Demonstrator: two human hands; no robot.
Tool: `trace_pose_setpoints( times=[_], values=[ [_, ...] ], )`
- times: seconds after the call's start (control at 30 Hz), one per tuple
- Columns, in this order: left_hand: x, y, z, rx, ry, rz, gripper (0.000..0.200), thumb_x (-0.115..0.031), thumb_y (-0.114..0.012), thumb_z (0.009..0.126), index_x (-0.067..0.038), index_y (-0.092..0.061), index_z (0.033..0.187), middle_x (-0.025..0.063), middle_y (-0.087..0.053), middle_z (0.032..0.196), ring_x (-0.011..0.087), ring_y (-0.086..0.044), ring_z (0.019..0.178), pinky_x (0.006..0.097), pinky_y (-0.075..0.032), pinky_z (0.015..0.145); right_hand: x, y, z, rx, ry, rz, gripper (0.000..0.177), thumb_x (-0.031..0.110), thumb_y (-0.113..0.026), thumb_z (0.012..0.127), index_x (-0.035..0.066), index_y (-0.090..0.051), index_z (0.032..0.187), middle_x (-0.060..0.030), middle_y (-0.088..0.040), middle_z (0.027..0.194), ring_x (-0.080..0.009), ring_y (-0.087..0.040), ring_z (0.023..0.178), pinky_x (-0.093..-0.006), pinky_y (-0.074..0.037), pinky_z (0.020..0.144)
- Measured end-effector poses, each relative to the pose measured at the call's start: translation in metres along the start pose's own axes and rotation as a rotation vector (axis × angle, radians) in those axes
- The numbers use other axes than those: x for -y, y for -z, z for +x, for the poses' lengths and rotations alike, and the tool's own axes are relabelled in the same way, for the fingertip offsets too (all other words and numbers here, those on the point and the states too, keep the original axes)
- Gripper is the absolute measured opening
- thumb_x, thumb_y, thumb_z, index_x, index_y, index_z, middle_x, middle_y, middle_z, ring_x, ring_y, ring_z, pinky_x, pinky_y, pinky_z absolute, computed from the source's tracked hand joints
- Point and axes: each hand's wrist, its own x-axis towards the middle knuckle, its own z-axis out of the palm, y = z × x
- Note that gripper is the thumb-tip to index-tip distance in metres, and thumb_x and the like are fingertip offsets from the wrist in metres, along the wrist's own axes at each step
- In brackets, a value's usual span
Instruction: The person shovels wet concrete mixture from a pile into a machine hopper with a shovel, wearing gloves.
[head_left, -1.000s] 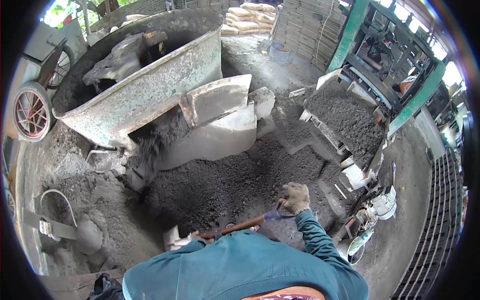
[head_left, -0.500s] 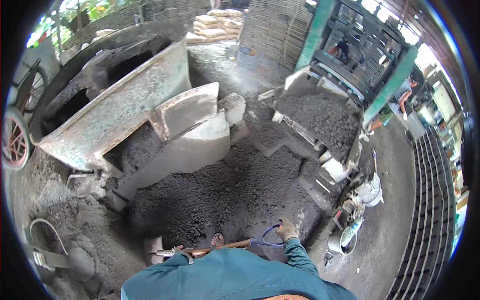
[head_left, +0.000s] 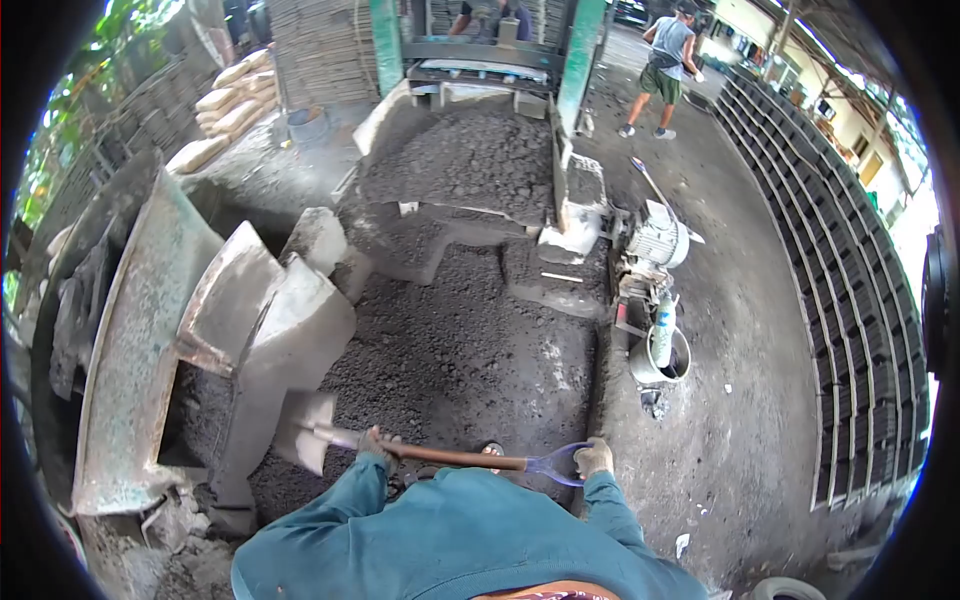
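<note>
A shovel [head_left: 455, 457] lies nearly level across the front of my body. My left hand [head_left: 376, 447] is wrapped round its wooden shaft, close to the blade. The gloved right hand [head_left: 594, 457] grips the blue D-shaped handle at the other end. The shovel's blade [head_left: 306, 430] points left; whether it carries any material I cannot make out. Dark crumbly mix [head_left: 430, 350] covers the sunken floor in front of me. One foot in a sandal shows just behind the shaft.
A large metal mixer drum [head_left: 140, 330] stands at left. Ahead, a bin of dark mix [head_left: 470, 150] adjoins a green-posted machine [head_left: 572, 85]. A motor [head_left: 657, 236] and bucket [head_left: 660, 358] sit right of the pit. Racks [head_left: 830, 290] line the right. Another person [head_left: 668, 65] stands beyond.
My view has turned to the right, so the drum now sits farther left and the bin nearer the middle. The shovel is raised farther forward, its blade now in plain sight.
</note>
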Motion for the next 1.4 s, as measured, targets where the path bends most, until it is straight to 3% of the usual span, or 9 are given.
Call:
trace_pose_setpoints(
  times=[0.07, 0.17, 0.27, 0.4, 0.63, 0.77, 1.2, 1.23, 1.4],
  values=[
    [0.011, -0.062, -0.018, 0.238, 0.026, 0.083, 0.015, -0.023, -0.061, 0.096, -0.018, -0.047, 0.098, 0.0025, -0.044, 0.081, 0.0216, -0.046, 0.068, 0.0418, -0.05, 0.069, 0.011, 0.041, -0.038, 0.061, -0.211, 0.18, 0.033, 0.011, -0.06, 0.079, 0.001, -0.067, 0.109, -0.0198, -0.071, 0.084, -0.032, -0.071, 0.074, -0.0426, -0.058, 0.067],
    [0.032, -0.159, -0.078, 0.567, 0.081, 0.158, 0.018, -0.023, -0.065, 0.094, -0.016, -0.05, 0.101, 0.0032, -0.046, 0.077, 0.021, -0.048, 0.066, 0.0427, -0.052, 0.069, -0.053, 0.029, -0.045, -0.168, -0.058, 0.553, 0.022, 0.004, -0.059, 0.076, -0.001, -0.067, 0.096, -0.0134, -0.064, 0.069, -0.0244, -0.062, 0.052, -0.0401, -0.051, 0.046],
    [0.056, -0.242, -0.161, 0.687, 0.02, 0.371, 0.02, -0.028, -0.069, 0.091, -0.015, -0.054, 0.094, 0.0034, -0.051, 0.076, 0.0242, -0.056, 0.07, 0.0453, -0.052, 0.066, -0.114, 0.01, -0.048, -0.164, -0.439, 0.893, 0.012, 0.009, -0.064, 0.08, -0.001, -0.067, 0.085, -0.0099, -0.061, 0.065, -0.0236, -0.059, 0.05, -0.0374, -0.049, 0.045],
    [0.092, -0.319, -0.211, 1.016, 0.191, 0.391, 0.025, -0.031, -0.071, 0.091, -0.012, -0.056, 0.095, 0.0029, -0.054, 0.07, 0.0226, -0.055, 0.062, 0.0414, -0.052, 0.06, -0.078, 0.036, -0.112, -0.072, -0.351, 1.169, 0.013, 0.016, -0.064, 0.083, 0.004, -0.065, 0.083, -0.0091, -0.062, 0.068, -0.0216, -0.059, 0.053, -0.035, -0.049, 0.048],
    [0.125, -0.394, -0.186, 1.088, 0.456, 0.353, 0.027, -0.038, -0.064, 0.096, -0.012, -0.058, 0.102, 0.0034, -0.056, 0.075, 0.0246, -0.058, 0.065, 0.0461, -0.051, 0.069, 0.012, 0.08, -0.173, -0.167, -0.311, 1.358, 0.017, 0.022, -0.065, 0.083, 0.006, -0.062, 0.088, -0.0072, -0.061, 0.07, -0.022, -0.058, 0.054, -0.0329, -0.051, 0.049],
    [0.107, -0.41, -0.206, 0.942, 0.525, 0.519, 0.01, -0.015, -0.06, 0.095, -0.012, -0.053, 0.089, 0.0027, -0.048, 0.072, 0.0231, -0.053, 0.061, 0.0487, -0.05, 0.069, 0.032, 0.102, -0.212, -0.233, -0.41, 1.273, 0.018, 0.023, -0.067, 0.085, 0.007, -0.062, 0.092, -0.008, -0.06, 0.069, -0.0239, -0.057, 0.051, -0.0362, -0.049, 0.046],
    [0.012, -0.601, -0.118, 1.01, 0.542, 0.667, 0.012, -0.012, -0.061, 0.085, -0.014, -0.05, 0.08, 0.0006, -0.046, 0.064, 0.0207, -0.05, 0.055, 0.0447, -0.047, 0.065, 0.238, 0.008, -0.181, -0.314, -0.486, 1.335, 0.092, 0.053, -0.074, 0.084, 0.003, -0.037, 0.151, -0.0057, -0.061, 0.07, -0.0178, -0.059, 0.056, -0.0297, -0.05, 0.047],
    [0.007, -0.623, -0.107, 1.016, 0.52, 0.681, 0.015, -0.013, -0.061, 0.085, -0.014, -0.048, 0.078, 0.0005, -0.045, 0.064, 0.0203, -0.049, 0.054, 0.0438, -0.047, 0.066, 0.275, 0.013, -0.167, -0.352, -0.431, 1.38, 0.019, 0.025, -0.066, 0.088, 0.007, -0.063, 0.094, -0.0073, -0.06, 0.069, -0.0229, -0.057, 0.053, -0.0355, -0.049, 0.048],
    [-0.023, -0.729, -0.069, 1.118, 0.289, 0.703, 0.018, -0.017, -0.064, 0.089, -0.012, -0.05, 0.078, 0.0025, -0.049, 0.063, 0.0228, -0.049, 0.052, 0.0445, -0.046, 0.058, 0.444, 0.002, -0.12, -0.37, -0.177, 1.677, 0.02, 0.022, -0.067, 0.091, 0.005, -0.061, 0.101, -0.0068, -0.062, 0.087, -0.0193, -0.06, 0.072, -0.0344, -0.05, 0.061]
  ],
)
